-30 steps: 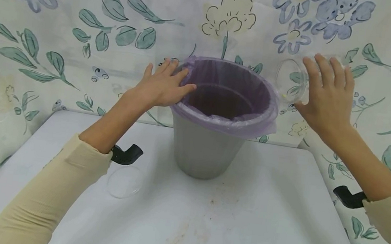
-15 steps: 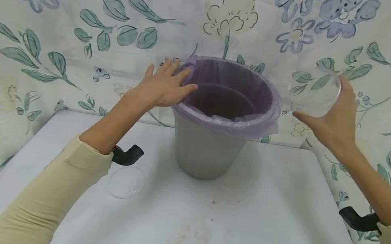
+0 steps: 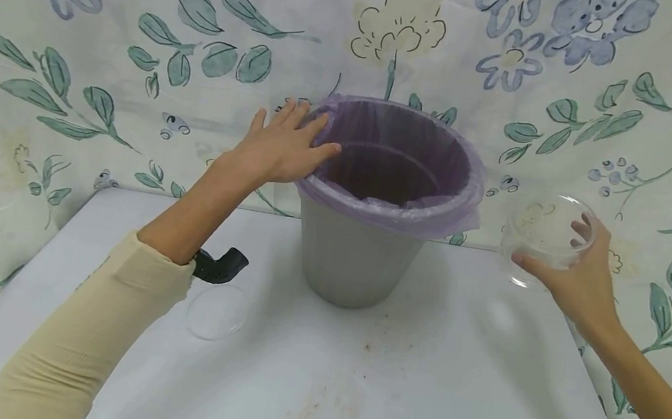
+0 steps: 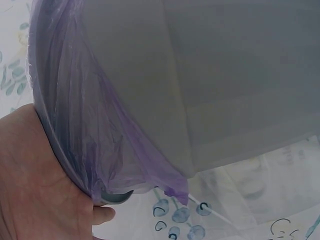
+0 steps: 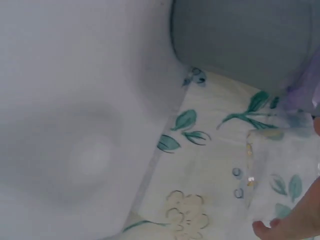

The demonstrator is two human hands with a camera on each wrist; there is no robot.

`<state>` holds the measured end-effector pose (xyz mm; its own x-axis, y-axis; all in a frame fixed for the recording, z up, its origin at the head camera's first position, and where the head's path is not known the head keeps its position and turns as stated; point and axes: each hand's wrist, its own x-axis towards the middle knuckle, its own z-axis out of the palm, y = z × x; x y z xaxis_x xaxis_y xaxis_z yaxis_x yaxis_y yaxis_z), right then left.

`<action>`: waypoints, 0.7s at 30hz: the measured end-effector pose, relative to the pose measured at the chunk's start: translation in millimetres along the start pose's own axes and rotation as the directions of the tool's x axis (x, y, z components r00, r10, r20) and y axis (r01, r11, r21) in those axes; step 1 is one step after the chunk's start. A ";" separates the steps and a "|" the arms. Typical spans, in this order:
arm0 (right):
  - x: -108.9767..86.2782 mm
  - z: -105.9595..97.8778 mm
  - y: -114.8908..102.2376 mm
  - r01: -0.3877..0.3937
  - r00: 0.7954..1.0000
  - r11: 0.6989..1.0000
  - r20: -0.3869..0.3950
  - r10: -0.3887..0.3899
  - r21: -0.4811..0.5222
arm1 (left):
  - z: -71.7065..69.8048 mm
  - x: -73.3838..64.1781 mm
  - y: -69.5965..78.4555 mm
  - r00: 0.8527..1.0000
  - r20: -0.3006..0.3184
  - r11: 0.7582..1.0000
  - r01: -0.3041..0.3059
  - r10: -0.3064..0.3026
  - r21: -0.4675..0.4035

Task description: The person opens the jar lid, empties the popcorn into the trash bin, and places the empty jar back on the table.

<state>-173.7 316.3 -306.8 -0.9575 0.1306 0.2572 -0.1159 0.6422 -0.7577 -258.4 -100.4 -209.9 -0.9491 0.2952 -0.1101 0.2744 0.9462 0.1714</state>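
Note:
A grey bin (image 3: 355, 261) stands upright on the table, lined with a purple plastic bag (image 3: 442, 215) folded over its rim. On the bin's left rim rests my left hand (image 3: 283, 150), fingers straight and spread; the left wrist view shows its palm (image 4: 40, 185) against the bagged edge. To the right of the bin, my right hand (image 3: 585, 282) holds a clear round plastic tub (image 3: 544, 228) between thumb and fingers. The tub is roughly upright, raised above the table's back right corner, and looks empty. Part of it reaches into the right wrist view, beside my fingers (image 5: 295, 220).
A clear round lid (image 3: 216, 314) lies flat on the white table (image 3: 446, 391), left of the bin. Brownish smears and crumbs (image 3: 317, 410) mark the table's front middle. A flower-patterned cloth (image 3: 198, 102) hangs right behind the table's back edge.
My right hand has turned the tub from on its side to upright, and has lowered it towards the table on the right. The left hand stays on the bin rim.

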 end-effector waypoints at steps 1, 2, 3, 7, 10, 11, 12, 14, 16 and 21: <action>-4.2 0.3 3.1 -0.008 1.000 1.000 0.007 0.008 0.005 | 0.0 0.1 0.1 1.000 0.001 1.000 0.000 0.000 -0.003; -8.4 0.3 6.0 -0.018 1.000 1.000 0.013 0.018 0.005 | 0.1 0.2 0.3 1.000 0.002 1.000 0.000 0.000 -0.006; -12.4 0.3 9.0 -0.032 0.999 0.999 0.020 0.032 0.005 | 0.1 0.3 0.4 1.000 0.002 1.000 0.001 -0.001 -0.009; -26.0 -1.0 19.3 -0.084 0.996 0.996 0.042 0.084 0.007 | 0.4 0.7 0.9 1.000 0.001 1.000 0.005 -0.005 -0.015; -35.6 -1.1 27.2 -0.115 0.992 0.993 0.053 0.115 -0.001 | 0.7 0.6 1.1 1.000 -0.005 1.000 0.007 -0.007 -0.017; -38.8 -1.2 29.9 -0.123 0.991 0.992 0.059 0.123 -0.001 | 0.7 0.5 1.2 1.000 -0.006 1.000 0.007 -0.007 -0.018; -42.0 -1.2 32.7 -0.132 0.989 0.991 0.065 0.132 -0.004 | 0.8 0.3 1.3 1.000 -0.007 1.000 0.006 -0.006 -0.019; -48.5 -1.1 38.4 -0.148 0.986 0.989 0.076 0.148 -0.010 | 0.8 0.1 1.3 1.000 -0.008 1.000 0.004 -0.005 -0.020; -54.1 -0.4 44.4 -0.161 0.983 0.987 0.088 0.161 -0.002 | 0.5 -0.1 1.0 1.000 -0.007 1.000 0.006 -0.006 -0.020; -67.8 3.2 59.5 -0.202 0.972 0.979 0.126 0.198 0.019 | -0.1 0.1 0.2 1.000 -0.007 1.000 0.007 -0.008 -0.016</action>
<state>-116.6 343.3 -371.2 -0.9869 0.1593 0.0243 0.0750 0.5878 -0.8055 -258.4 -100.1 -209.8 -0.9522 0.2871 -0.1044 0.2650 0.9462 0.1858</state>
